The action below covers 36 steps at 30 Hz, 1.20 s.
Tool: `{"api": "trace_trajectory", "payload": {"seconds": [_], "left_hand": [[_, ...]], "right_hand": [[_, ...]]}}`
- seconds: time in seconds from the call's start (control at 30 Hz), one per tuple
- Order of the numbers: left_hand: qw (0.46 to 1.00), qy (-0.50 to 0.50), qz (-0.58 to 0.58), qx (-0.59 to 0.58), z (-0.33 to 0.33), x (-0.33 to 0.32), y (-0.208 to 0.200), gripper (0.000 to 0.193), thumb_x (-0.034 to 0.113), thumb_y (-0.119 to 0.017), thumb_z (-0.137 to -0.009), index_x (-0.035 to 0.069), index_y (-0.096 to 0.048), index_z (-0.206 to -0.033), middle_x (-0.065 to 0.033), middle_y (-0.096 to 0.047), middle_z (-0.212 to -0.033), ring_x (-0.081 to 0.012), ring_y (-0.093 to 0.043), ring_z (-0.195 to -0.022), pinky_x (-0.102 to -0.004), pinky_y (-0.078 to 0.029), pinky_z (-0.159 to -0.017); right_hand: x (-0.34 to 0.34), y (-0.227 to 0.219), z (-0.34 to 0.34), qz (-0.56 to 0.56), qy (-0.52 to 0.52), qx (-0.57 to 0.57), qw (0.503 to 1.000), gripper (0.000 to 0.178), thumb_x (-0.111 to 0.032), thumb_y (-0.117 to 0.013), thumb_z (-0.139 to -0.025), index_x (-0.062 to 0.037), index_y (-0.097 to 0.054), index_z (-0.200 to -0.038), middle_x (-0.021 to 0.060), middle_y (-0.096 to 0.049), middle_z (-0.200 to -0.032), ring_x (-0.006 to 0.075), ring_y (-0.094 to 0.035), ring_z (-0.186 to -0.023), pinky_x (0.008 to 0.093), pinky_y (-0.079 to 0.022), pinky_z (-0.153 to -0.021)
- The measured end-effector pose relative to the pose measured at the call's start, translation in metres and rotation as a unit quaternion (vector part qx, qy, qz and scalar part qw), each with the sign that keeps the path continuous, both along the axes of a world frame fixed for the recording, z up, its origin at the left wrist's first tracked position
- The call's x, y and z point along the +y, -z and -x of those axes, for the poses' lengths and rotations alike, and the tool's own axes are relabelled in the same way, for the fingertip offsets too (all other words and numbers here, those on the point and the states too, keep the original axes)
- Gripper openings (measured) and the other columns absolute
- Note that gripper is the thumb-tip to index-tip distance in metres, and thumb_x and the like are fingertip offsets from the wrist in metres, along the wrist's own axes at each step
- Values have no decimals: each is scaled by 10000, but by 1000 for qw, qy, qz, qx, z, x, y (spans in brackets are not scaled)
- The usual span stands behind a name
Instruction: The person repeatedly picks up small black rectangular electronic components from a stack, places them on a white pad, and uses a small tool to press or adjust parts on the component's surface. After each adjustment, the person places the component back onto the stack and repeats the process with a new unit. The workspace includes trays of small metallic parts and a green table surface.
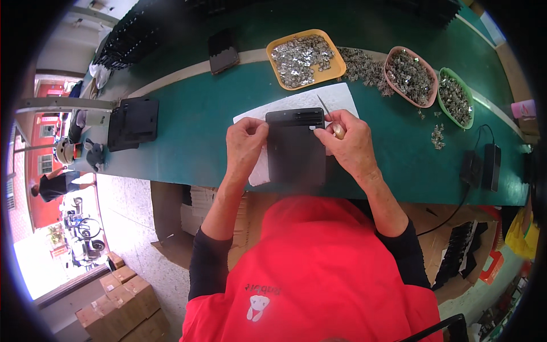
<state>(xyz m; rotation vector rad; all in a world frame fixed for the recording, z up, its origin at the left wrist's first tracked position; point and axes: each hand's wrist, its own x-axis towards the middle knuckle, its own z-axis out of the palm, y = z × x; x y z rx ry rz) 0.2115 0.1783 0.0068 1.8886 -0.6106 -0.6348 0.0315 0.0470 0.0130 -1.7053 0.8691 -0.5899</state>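
A flat black plastic case point(296, 149) with slots along its far end lies in front of me, over a white pad point(342, 98). My left hand point(245, 145) is at its left edge, thumb and fingers pinched together; what is between them, if anything, is hidden. My right hand point(350, 139) is closed round a thin pointed metal tool point(323, 106) with a pale rounded handle, its shaft pointing away from me. The right thumb tip rests by the case's right edge, next to a small shiny piece point(312, 127).
Small metal parts fill a yellow tray point(322, 75), a pink tray point(427, 102) and a green tray point(468, 121), with loose ones between. Black cases lie left point(134, 122) and beyond point(222, 52). A power adapter point(491, 165) with its cable sits right.
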Motion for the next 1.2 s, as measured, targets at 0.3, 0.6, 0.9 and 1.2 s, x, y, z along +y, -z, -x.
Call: {"api": "trace_trajectory", "payload": {"seconds": [0.3,0.6,0.9,1.2], "left_hand": [[1000,-14,-17,-5,3,-3,-1,156,108,-642,-836,-43,-668,-865,-28,-640,-714,-72,-569,-648,-223,-458,-602],[997,-22,-59,-36,9,-8,-6,165,122,-643,-834,-40,-663,-855,-19,-623,-701,-73,-552,-643,-235,-452,-598],[986,-32,-86,-139,16,-13,1,165,130,-646,-808,-32,-648,-839,-78,-643,-715,-137,-590,-649,-288,-490,-634],[971,-3,-168,-170,9,-21,-4,197,157,-645,-746,-40,-634,-761,-121,-638,-702,-204,-609,-656,-336,-498,-655]], "right_hand": [[10,-8,0,57,4,-71,996,236,-133,-724,-800,-17,-620,-978,124,-653,-694,244,-661,-605,330,-517,-582],[9,-3,-2,53,-4,-81,995,285,-142,-728,-776,-13,-611,-1002,189,-660,-778,364,-668,-711,398,-530,-644],[10,-1,-2,63,-11,-113,992,306,-131,-713,-776,-5,-575,-1019,204,-653,-809,388,-658,-764,414,-531,-673],[8,3,2,43,-17,-117,992,293,-121,-711,-779,-7,-572,-1011,199,-651,-797,386,-658,-751,414,-530,-664]]}}
